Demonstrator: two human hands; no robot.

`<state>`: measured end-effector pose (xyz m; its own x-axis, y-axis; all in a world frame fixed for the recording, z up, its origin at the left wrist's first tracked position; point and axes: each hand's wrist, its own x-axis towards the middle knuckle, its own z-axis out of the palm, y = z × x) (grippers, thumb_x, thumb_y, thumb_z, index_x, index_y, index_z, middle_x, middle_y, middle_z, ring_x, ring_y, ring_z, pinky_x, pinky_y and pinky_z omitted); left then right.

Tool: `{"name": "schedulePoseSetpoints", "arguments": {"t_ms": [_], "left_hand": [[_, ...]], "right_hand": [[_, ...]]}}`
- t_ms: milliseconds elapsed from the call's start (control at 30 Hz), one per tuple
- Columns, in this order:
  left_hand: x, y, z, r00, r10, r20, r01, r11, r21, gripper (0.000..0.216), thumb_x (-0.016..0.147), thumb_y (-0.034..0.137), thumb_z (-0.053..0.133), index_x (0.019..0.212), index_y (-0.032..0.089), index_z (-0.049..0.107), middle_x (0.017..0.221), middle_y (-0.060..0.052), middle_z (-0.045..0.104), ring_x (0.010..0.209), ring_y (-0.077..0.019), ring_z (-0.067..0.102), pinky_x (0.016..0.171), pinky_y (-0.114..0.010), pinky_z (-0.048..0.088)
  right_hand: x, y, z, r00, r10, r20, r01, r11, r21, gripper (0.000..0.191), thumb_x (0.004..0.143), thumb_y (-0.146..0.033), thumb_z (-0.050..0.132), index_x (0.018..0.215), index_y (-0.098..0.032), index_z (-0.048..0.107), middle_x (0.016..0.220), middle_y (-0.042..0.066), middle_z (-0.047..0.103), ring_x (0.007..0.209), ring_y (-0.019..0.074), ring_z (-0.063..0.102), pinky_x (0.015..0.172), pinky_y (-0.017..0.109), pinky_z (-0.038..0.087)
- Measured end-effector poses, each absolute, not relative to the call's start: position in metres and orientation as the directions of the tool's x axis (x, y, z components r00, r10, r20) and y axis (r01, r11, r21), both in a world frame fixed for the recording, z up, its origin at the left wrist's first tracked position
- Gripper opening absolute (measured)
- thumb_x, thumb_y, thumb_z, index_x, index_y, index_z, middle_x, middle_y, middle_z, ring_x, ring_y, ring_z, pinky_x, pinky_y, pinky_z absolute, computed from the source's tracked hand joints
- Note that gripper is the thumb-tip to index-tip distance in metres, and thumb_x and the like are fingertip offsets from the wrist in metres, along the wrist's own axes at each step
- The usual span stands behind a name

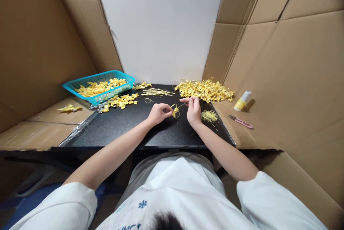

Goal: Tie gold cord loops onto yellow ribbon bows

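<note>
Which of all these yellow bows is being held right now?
The bow pinched by the left hand, with string running to the right hand. Neither hand touches the others, such as those in the blue basket or the big pile.

Fairly bright, even light fills this nook, strongest on the white panel (161, 22), while the cardboard wall (34, 43) at left sits duller and browner. Over on the right, the spool (242, 104) drops a shadow to its own right. Clear tape (77, 128) glints beside the black tabletop (120, 129), and underneath it's dim. Wide-lens stretch swells the near sleeves (61, 205), the upper right corner darkens, and the yellow thread (183, 104) looks soft
</note>
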<state>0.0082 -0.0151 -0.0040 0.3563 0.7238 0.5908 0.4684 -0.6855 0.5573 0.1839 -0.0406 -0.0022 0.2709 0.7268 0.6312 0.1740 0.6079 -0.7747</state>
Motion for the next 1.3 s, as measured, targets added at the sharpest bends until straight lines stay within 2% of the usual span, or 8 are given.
{"name": "schedulePoseSetpoints", "arguments": {"t_ms": [100,200,400,700,867,1033,1200,1300], "left_hand": [[0.008,-0.014,-0.005,0.358,0.735,0.576,0.464,-0.676,0.573,0.007,0.070,0.018,0.066,0.068,0.017,0.072,0.060,0.001,0.068,0.055,-0.0096,0.055,0.059,-0.020,0.042],[0.008,-0.013,-0.006,0.359,0.743,0.565,0.470,-0.667,0.578,0.007,0.070,0.018,0.066,0.068,0.016,0.072,0.059,0.002,0.067,0.054,-0.0091,0.054,0.058,-0.020,0.042],[0.008,-0.012,-0.006,0.362,0.764,0.534,0.499,-0.643,0.581,0.006,0.069,0.017,0.067,0.068,0.016,0.072,0.057,0.003,0.065,0.052,-0.0085,0.053,0.057,-0.020,0.040],[0.007,-0.011,-0.007,0.410,0.785,0.464,0.518,-0.619,0.591,0.008,0.069,0.017,0.065,0.067,0.016,0.072,0.060,0.002,0.067,0.054,-0.0085,0.054,0.057,-0.019,0.040],[0.007,-0.011,-0.008,0.475,0.798,0.371,0.487,-0.590,0.644,0.010,0.069,0.022,0.065,0.066,0.015,0.072,0.057,0.002,0.066,0.052,-0.0089,0.053,0.053,-0.019,0.038],[0.007,-0.006,-0.011,0.436,0.831,0.346,0.492,-0.542,0.681,0.010,0.068,0.024,0.066,0.064,0.016,0.070,0.056,0.001,0.065,0.051,-0.0097,0.053,0.052,-0.020,0.038],[0.006,-0.003,-0.010,0.418,0.839,0.348,0.461,-0.526,0.715,0.009,0.068,0.025,0.065,0.065,0.016,0.067,0.059,0.001,0.065,0.053,-0.0099,0.052,0.052,-0.020,0.038],[0.006,-0.004,-0.007,0.451,0.831,0.326,0.437,-0.524,0.731,0.010,0.069,0.026,0.065,0.066,0.016,0.066,0.060,0.002,0.064,0.053,-0.0095,0.050,0.053,-0.021,0.038]], "right_hand": [[0.186,-0.037,0.000,0.300,0.749,0.590,0.043,0.608,-0.793,0.024,0.095,-0.046,0.039,0.085,-0.025,0.039,0.062,-0.005,0.054,0.066,0.0145,0.060,0.074,0.032,0.049],[0.188,-0.031,-0.002,0.312,0.764,0.564,-0.032,0.602,-0.798,0.026,0.092,-0.048,0.046,0.082,-0.024,0.041,0.061,-0.007,0.044,0.058,0.0114,0.051,0.066,0.028,0.048],[0.193,-0.024,-0.004,0.275,0.883,0.381,-0.193,0.439,-0.877,0.023,0.089,-0.044,0.050,0.082,-0.024,0.042,0.062,-0.008,0.037,0.054,0.0091,0.040,0.058,0.024,0.045],[0.214,-0.026,0.033,0.240,0.883,0.404,-0.402,0.469,-0.787,0.019,0.085,-0.026,0.056,0.088,-0.026,0.037,0.064,-0.008,0.035,0.052,0.0087,0.034,0.052,0.020,0.036],[0.221,-0.008,0.055,0.239,0.882,0.407,-0.378,0.470,-0.797,0.019,0.085,-0.017,0.051,0.087,-0.026,0.035,0.064,-0.008,0.036,0.051,0.0091,0.033,0.049,0.020,0.035],[0.213,0.003,0.061,0.148,0.879,0.453,-0.252,0.476,-0.843,0.016,0.086,-0.020,0.051,0.087,-0.026,0.037,0.065,-0.006,0.040,0.052,0.0093,0.037,0.050,0.021,0.037],[0.203,-0.007,0.069,-0.038,0.877,0.479,-0.240,0.458,-0.856,0.011,0.083,-0.019,0.056,0.091,-0.024,0.051,0.068,-0.005,0.050,0.057,0.0095,0.048,0.057,0.024,0.046],[0.198,-0.018,0.079,-0.161,0.862,0.481,-0.254,0.435,-0.864,0.013,0.081,-0.025,0.064,0.094,-0.023,0.061,0.072,-0.003,0.061,0.066,0.0105,0.057,0.065,0.026,0.053]]}}
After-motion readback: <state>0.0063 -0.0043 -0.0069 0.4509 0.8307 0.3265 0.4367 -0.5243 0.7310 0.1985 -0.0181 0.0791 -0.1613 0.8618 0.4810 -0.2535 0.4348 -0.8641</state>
